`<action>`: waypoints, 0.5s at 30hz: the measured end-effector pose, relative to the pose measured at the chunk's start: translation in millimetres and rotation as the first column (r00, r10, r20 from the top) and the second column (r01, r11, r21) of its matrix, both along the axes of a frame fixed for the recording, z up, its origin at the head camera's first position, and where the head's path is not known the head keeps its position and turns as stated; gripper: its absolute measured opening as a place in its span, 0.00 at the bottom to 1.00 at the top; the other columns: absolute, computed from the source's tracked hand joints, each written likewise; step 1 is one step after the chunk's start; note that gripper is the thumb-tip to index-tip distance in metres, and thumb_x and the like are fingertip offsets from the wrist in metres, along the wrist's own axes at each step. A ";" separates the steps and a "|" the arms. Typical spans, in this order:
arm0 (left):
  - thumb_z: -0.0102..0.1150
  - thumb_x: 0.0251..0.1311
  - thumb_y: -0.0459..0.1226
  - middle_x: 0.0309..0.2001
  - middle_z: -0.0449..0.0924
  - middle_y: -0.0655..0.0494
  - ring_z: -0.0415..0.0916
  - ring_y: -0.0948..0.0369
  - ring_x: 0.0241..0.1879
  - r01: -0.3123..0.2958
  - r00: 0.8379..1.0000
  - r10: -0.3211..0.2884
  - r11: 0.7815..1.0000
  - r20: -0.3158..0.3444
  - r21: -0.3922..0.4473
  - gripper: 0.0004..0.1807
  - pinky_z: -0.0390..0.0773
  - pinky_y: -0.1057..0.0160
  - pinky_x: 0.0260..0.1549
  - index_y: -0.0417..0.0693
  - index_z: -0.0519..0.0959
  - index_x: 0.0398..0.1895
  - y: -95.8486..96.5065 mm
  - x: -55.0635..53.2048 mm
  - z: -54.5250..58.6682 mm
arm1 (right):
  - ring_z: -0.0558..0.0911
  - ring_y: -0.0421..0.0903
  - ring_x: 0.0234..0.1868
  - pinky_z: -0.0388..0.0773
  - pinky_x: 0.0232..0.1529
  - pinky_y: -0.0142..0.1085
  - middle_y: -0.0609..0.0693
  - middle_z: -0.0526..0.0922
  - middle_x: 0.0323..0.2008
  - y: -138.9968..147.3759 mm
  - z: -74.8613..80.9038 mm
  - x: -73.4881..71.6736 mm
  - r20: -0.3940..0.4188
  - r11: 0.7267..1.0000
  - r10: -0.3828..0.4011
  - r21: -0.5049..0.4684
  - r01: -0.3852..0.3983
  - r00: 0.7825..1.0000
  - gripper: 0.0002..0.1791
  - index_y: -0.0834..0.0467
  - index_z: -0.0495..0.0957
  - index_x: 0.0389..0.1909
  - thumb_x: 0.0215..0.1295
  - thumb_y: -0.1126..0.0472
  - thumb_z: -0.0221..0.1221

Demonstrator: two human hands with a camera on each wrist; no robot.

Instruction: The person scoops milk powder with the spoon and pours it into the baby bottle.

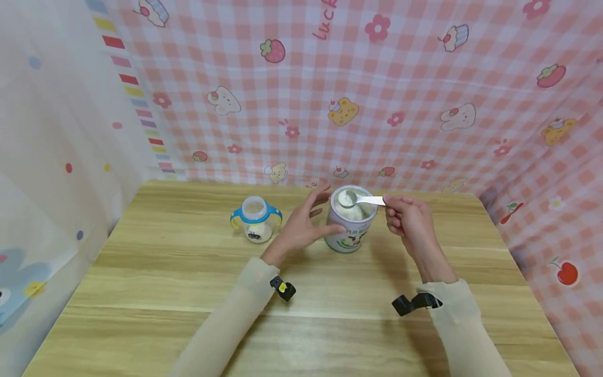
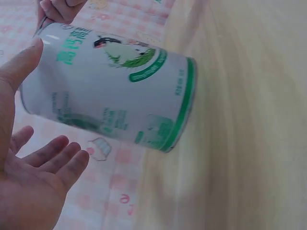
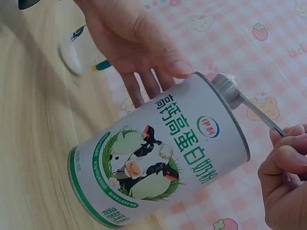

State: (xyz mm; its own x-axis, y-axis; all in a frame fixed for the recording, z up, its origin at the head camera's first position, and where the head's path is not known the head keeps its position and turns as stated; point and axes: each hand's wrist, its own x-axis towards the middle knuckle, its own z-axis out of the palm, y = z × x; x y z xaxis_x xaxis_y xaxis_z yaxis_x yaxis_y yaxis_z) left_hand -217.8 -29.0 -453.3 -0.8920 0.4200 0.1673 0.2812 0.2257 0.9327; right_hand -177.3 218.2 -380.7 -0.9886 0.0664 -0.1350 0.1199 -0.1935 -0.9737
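A white milk powder can (image 1: 349, 230) with green print and a cow picture stands open-topped on the table, pale powder inside. My right hand (image 1: 411, 220) pinches the handle of a metal measuring spoon (image 3: 259, 115). The spoon's round bowl, holding white powder, is at the can's mouth. On the can's left side is my left hand (image 1: 301, 225), its fingers spread and its thumb at the can's upper wall. The left wrist view shows the palm (image 2: 33, 191) facing the can, fingers apart from it.
Left of my left hand stands a clear baby bottle (image 1: 257, 230) with a blue collar and two side handles, white contents low inside. It has no cap on. Behind the wooden table (image 1: 330, 340) hangs a pink checked cloth (image 1: 301, 94). Each wrist bears a black camera.
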 end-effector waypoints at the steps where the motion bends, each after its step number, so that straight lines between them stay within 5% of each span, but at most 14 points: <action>1: 0.79 0.52 0.50 0.76 0.65 0.55 0.62 0.58 0.76 -0.004 1.000 0.004 1.000 -0.014 -0.003 0.57 0.70 0.54 0.74 0.70 0.52 0.81 -1.7 -0.1 1.9 | 0.64 0.34 0.14 0.55 0.12 0.25 0.43 0.71 0.17 -0.2 0.4 -0.1 0.001 1.000 0.002 -0.001 -0.002 1.000 0.16 0.59 0.76 0.24 0.75 0.61 0.58; 15: 0.80 0.52 0.47 0.77 0.63 0.62 0.61 0.59 0.77 -0.052 0.983 0.051 0.999 -0.177 0.004 0.56 0.69 0.50 0.74 0.72 0.53 0.80 -34.8 5.5 35.8 | 0.65 0.34 0.15 0.57 0.12 0.23 0.44 0.71 0.18 -18.9 10.2 -3.0 -0.016 0.999 0.024 -0.041 -0.025 1.000 0.13 0.61 0.79 0.27 0.75 0.66 0.55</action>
State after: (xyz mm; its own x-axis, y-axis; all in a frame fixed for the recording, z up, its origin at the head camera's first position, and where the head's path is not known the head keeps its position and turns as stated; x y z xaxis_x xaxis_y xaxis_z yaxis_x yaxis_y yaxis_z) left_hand -212.3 -63.8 -417.5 -0.8688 0.3743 0.3242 0.4297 0.2445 0.8692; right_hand -180.3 199.2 -370.5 -0.9919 0.0368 -0.1216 0.1100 -0.2311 -0.9667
